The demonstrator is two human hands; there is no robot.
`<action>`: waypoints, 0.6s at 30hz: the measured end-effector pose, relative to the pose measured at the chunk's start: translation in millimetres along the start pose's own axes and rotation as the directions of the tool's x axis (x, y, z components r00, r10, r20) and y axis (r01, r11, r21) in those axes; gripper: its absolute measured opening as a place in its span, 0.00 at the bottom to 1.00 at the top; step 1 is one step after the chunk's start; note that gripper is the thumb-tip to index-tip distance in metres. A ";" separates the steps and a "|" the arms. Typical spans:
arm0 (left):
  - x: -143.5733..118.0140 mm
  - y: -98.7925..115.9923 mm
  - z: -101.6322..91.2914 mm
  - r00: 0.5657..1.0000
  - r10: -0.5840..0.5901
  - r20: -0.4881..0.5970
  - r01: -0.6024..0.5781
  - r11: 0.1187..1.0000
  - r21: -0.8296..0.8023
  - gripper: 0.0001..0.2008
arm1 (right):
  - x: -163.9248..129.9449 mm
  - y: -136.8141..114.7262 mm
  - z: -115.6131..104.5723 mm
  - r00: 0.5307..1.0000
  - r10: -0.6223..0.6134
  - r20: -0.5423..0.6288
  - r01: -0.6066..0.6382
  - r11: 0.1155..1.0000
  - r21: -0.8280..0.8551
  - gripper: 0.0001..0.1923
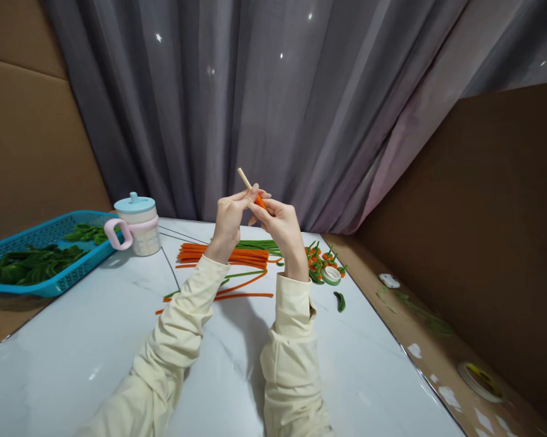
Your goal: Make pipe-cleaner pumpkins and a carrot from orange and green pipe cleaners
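Observation:
Above the table, my left hand (230, 217) and my right hand (283, 226) meet with fingers closed around one thin pale stick (244, 178). Orange pipe cleaner (259, 201) is wrapped about the stick's lower part, between my fingertips. My left fingers pinch the stick, while those of my right hand press on the orange winding; the stick's lower end is hidden. Beneath the hands lies a bundle of orange pipe cleaners (228, 255), with green pipe cleaners (258, 245) behind it. A few loose orange and green strands (244, 295) lie nearer me.
A blue basket (50, 286) holding green leaf-like pieces stands left, beside a lidded cup (145, 233) with a pink handle. Small orange-and-green pieces (316, 260), a tape roll (331, 275) and a green curl (339, 301) are right. Another tape roll (480, 382) lies beyond the table's right edge.

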State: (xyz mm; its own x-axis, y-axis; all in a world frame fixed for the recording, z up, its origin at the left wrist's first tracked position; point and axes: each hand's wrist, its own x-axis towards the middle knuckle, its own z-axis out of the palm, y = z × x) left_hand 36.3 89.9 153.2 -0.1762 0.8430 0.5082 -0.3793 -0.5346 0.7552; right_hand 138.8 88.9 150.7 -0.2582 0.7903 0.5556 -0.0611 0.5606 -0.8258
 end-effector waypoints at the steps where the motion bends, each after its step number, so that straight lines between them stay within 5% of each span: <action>1: 0.0 0.1 -0.1 1.000 0.003 0.001 -0.003 1.000 -0.006 0.13 | -0.1 0.7 -0.3 1.000 -0.017 -0.003 0.017 1.000 -0.018 0.16; 6: 0.9 0.6 -1.5 1.000 0.026 -0.016 -0.026 0.999 -0.025 0.10 | -0.5 0.0 1.9 0.998 -0.060 -0.027 0.058 0.996 -0.060 0.18; 18: -0.4 -0.6 1.1 0.996 -0.031 0.085 0.040 0.994 -0.101 0.13 | 0.7 0.1 0.1 0.994 0.095 0.048 -0.105 0.947 0.303 0.19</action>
State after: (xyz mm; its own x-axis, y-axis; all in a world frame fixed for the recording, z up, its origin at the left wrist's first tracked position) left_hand 37.6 89.8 153.0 -0.0865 0.8511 0.5179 -0.4758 -0.4920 0.7290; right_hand 138.4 89.5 151.0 -0.3089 0.8273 0.4692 -0.3225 0.3730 -0.8700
